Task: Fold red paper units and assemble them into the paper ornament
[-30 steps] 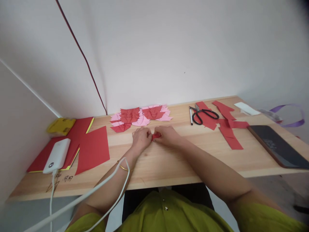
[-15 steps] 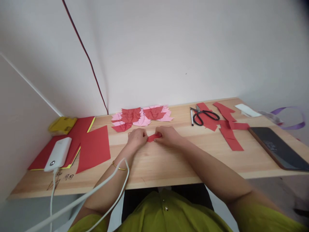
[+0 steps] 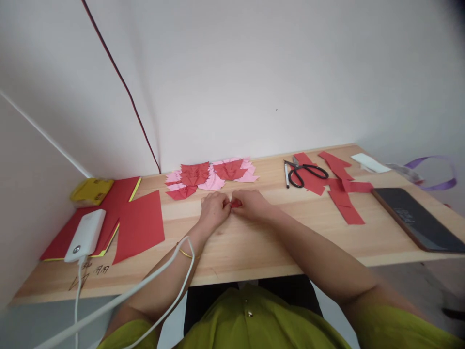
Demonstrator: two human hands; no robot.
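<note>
**Red scrap pinched between both hands, just on the near side of the folded pile**

The folded pile [image 3: 212,173] of red and pink paper pieces lies against the wall and serves as the marker for everything else. Just on its near side, towards the person, a small red paper piece [image 3: 235,203] lies low over the table [image 3: 254,242]. Only a sliver of it shows, in the gap between the two hands.

The left hand [image 3: 214,209] meets it from the left and the right hand [image 3: 254,204] from the right. Each has its fingers curled in and pinched onto its own end of the piece. The visible sliver looks longer from side to side than from front to back, so its long axis seems to run parallel to the pile and the wall, from one hand to the other. Neither hand is nearer than the other, since both touch the piece, which lies at their fingertips rather than under a palm. Whether it rests on the wood or is lifted a little cannot be told.

To the right of the pile lie black scissors [image 3: 307,172] on red strips [image 3: 343,196], with a pen [image 3: 286,175] beside them, well apart from the right hand. To the left of the pile lie flat red sheets [image 3: 140,225] with a white power bank [image 3: 85,235] on top.
</note>
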